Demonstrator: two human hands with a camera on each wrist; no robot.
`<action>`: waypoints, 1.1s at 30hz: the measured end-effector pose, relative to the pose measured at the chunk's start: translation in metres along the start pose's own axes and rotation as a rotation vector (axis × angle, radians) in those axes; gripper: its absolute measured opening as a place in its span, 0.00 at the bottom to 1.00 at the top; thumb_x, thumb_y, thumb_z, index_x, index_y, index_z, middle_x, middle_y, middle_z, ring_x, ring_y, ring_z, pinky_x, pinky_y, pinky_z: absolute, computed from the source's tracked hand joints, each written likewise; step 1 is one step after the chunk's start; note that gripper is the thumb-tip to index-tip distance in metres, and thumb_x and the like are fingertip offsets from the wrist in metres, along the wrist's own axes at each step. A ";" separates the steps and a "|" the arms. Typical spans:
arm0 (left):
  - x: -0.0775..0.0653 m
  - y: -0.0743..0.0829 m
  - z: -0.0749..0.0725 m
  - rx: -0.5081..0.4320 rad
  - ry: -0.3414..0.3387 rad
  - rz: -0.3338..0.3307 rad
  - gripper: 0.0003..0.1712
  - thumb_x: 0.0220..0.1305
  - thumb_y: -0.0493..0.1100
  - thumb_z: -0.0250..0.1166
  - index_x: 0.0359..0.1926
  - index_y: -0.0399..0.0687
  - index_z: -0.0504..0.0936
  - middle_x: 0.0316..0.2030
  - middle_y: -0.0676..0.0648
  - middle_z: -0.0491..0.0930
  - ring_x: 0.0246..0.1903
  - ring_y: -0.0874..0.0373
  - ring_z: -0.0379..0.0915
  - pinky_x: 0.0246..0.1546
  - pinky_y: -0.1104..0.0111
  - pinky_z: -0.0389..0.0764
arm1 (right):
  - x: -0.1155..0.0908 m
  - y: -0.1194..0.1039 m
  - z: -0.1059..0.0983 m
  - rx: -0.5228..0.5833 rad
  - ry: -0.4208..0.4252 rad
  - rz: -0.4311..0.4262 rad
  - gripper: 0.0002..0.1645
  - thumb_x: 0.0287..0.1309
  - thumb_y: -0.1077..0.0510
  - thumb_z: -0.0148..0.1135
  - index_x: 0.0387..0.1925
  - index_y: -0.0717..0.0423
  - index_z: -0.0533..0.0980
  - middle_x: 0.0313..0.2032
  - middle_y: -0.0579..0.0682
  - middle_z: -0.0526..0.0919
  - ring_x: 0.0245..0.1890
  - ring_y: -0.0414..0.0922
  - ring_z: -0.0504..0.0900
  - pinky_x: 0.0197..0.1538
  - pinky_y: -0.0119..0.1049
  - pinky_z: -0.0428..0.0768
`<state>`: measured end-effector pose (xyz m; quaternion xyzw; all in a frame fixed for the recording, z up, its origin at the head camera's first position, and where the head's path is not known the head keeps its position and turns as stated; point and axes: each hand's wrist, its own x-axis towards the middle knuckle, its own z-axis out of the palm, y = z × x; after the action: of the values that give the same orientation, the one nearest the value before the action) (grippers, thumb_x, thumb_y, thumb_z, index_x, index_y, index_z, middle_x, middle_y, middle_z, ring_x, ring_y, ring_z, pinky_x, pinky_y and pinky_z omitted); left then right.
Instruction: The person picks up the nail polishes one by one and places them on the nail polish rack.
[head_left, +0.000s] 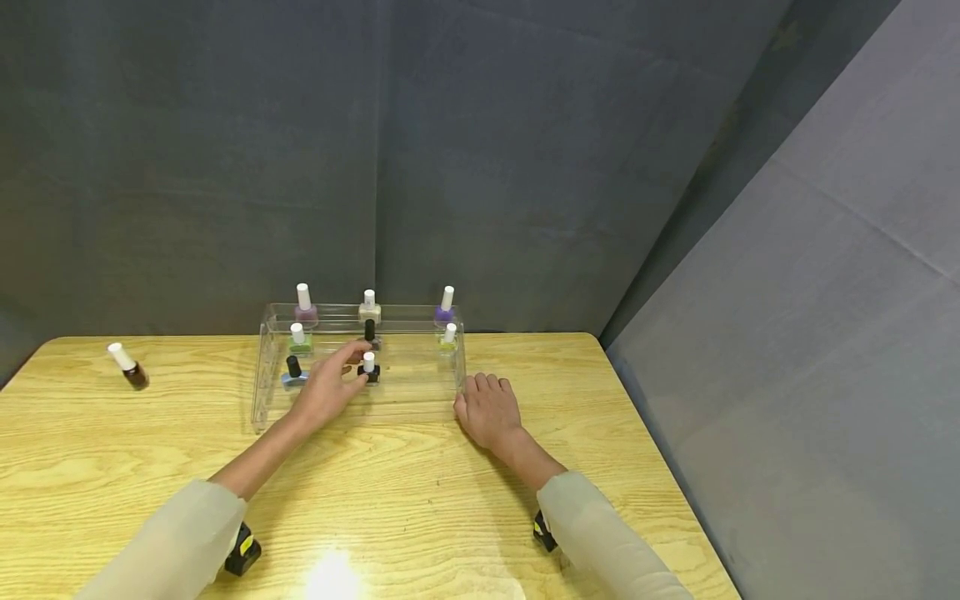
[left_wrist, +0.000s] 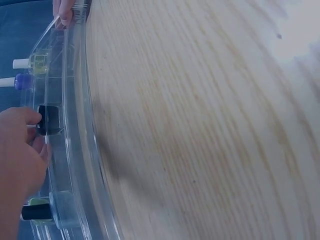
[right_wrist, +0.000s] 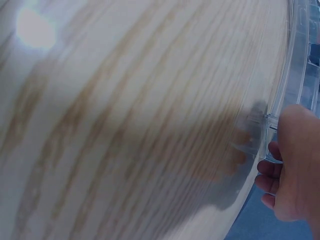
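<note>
A clear acrylic stepped rack stands at the back of the table with nail polish bottles on its tiers. On its lower tier is a dark bottle with a white cap, which my left hand pinches between thumb and fingers. In the left wrist view those fingertips meet the side of the dark bottle. My right hand grips the rack's front right corner, fingers curled at its end panel. Left of my left hand sits a pale blue bottle with a black cap.
Along the top tier stand a mauve bottle, a cream bottle and a purple bottle. Green, black-capped and yellow bottles occupy the middle. A dark brown bottle lies apart on the table's left. Grey cloth hangs behind.
</note>
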<state>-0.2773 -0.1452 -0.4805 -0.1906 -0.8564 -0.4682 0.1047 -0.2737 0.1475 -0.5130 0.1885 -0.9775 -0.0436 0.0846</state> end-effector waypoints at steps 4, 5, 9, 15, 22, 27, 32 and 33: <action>-0.005 0.007 -0.010 -0.015 0.018 -0.008 0.31 0.61 0.26 0.66 0.65 0.34 0.70 0.59 0.33 0.75 0.58 0.37 0.72 0.60 0.49 0.73 | 0.000 0.001 0.003 0.004 0.011 -0.008 0.19 0.77 0.47 0.35 0.32 0.53 0.62 0.29 0.48 0.61 0.32 0.48 0.63 0.43 0.44 0.67; -0.007 0.009 -0.013 -0.026 0.027 -0.002 0.31 0.61 0.26 0.66 0.65 0.34 0.70 0.59 0.33 0.75 0.58 0.37 0.71 0.60 0.49 0.73 | 0.000 0.002 0.004 0.004 0.014 -0.008 0.19 0.77 0.47 0.35 0.32 0.53 0.62 0.29 0.48 0.61 0.32 0.48 0.63 0.43 0.44 0.67; -0.012 0.017 -0.030 -0.077 0.083 0.048 0.29 0.60 0.24 0.66 0.63 0.33 0.70 0.57 0.32 0.75 0.57 0.37 0.72 0.59 0.49 0.74 | 0.001 0.004 0.007 -0.004 0.014 -0.008 0.19 0.77 0.46 0.34 0.32 0.53 0.62 0.30 0.47 0.61 0.33 0.48 0.63 0.43 0.43 0.67; -0.031 0.020 -0.064 -0.051 0.175 0.104 0.27 0.62 0.24 0.66 0.61 0.32 0.71 0.55 0.33 0.76 0.55 0.38 0.74 0.57 0.60 0.76 | 0.001 0.004 0.006 0.000 0.003 -0.001 0.19 0.77 0.47 0.34 0.33 0.53 0.63 0.30 0.48 0.61 0.33 0.48 0.63 0.44 0.44 0.67; -0.057 0.008 -0.111 0.030 0.336 0.092 0.25 0.60 0.22 0.65 0.59 0.29 0.72 0.51 0.34 0.77 0.52 0.67 0.72 0.52 0.81 0.74 | 0.000 0.003 0.005 -0.012 -0.062 0.022 0.21 0.78 0.45 0.30 0.37 0.54 0.64 0.33 0.48 0.63 0.36 0.48 0.64 0.48 0.44 0.67; -0.074 -0.006 -0.154 0.094 0.430 0.039 0.26 0.59 0.23 0.66 0.59 0.29 0.72 0.50 0.50 0.76 0.49 0.76 0.68 0.50 0.86 0.71 | 0.000 0.002 0.005 -0.011 -0.047 0.021 0.20 0.77 0.45 0.31 0.37 0.54 0.64 0.33 0.48 0.64 0.36 0.48 0.64 0.47 0.44 0.68; -0.089 -0.028 -0.191 0.228 0.453 -0.042 0.27 0.63 0.27 0.65 0.62 0.30 0.71 0.51 0.49 0.74 0.48 0.84 0.63 0.48 0.90 0.67 | -0.002 0.003 0.005 0.000 -0.010 0.014 0.20 0.77 0.46 0.33 0.35 0.53 0.64 0.32 0.48 0.65 0.35 0.48 0.66 0.46 0.44 0.68; -0.092 -0.033 -0.198 0.251 0.449 -0.063 0.27 0.64 0.29 0.65 0.63 0.30 0.70 0.53 0.44 0.74 0.49 0.84 0.62 0.48 0.91 0.66 | -0.002 0.003 0.006 0.003 -0.008 0.013 0.20 0.77 0.46 0.33 0.36 0.54 0.65 0.32 0.48 0.65 0.36 0.49 0.66 0.46 0.45 0.69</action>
<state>-0.2078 -0.3489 -0.4320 -0.0405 -0.8687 -0.3918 0.3003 -0.2739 0.1508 -0.5185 0.1820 -0.9791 -0.0421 0.0805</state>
